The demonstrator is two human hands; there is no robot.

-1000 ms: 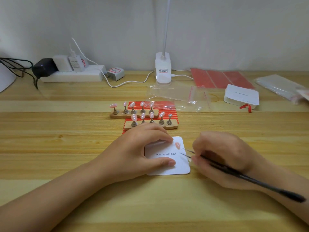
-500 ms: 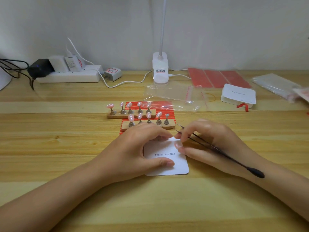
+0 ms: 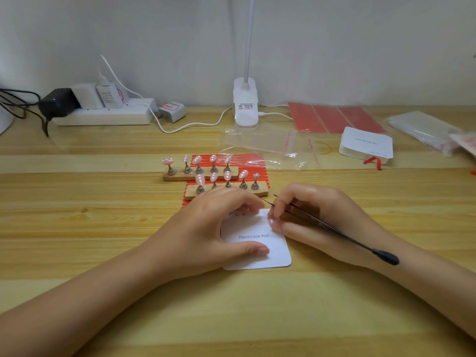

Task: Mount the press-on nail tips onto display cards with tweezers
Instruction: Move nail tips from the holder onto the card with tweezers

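Right hand (image 3: 316, 222) has moved since a second ago: then it sat right of the card with the tweezer tips aimed at a pink nail tip on the card's right edge; half a second ago it had already shifted up and left onto the card's far-right corner, and it holds that spot now. Black tweezers (image 3: 332, 229) are gripped under curled fingers, shaft running from the bulb end over the right wrist up-left to the tips, which poke out past the fingers just near the nearer wooden holder. Tips look slightly apart, nothing visibly between them. One right fingertip presses down at the card's right edge where the nail tip was; that nail tip is mostly hidden under the finger, can't tell its exact seat.

Left hand (image 3: 219, 228) unchanged: arched over the left half of the white "Handmade Nail" display card (image 3: 268, 256), fingers curled together onto the far edge, thumb flat on the near part, pinning the card to the wooden table (image 3: 103, 228).

Just beyond the hands: two wooden holder strips (image 3: 177, 177) with pink nail tips (image 3: 198, 161) on metal stands, five stands each, the rightmost near stand looking bare. Both sit partly on a red striped sheet (image 3: 255, 161).

Farther back: clear zip bags (image 3: 260, 143), stack of blank cards (image 3: 365, 144) to the right, red sheets (image 3: 334, 118), white lamp base (image 3: 245, 104), power strip (image 3: 103, 114) with plugs far left.
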